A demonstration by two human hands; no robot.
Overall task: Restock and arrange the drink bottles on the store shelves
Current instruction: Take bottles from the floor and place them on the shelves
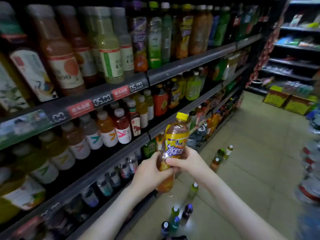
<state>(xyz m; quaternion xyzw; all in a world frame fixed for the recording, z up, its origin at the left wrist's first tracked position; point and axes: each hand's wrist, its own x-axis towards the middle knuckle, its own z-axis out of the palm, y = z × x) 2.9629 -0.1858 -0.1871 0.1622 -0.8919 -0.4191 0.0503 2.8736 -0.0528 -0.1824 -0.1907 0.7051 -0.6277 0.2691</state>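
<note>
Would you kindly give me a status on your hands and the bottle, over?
Left grip and right grip both holding yellow-capped amber plastic tea bottle, not yet shelved. Small plastic bottles standing loose on tiled floor.

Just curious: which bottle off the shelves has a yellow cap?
The amber bottle gripped by left hand and right hand; floor bottles have white, blue or purple caps.

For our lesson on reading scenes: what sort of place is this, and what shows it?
Most likely a grocery shop: shelves packed with drink bottles, price tags on their edges, and yellow cartons on the floor.
</note>
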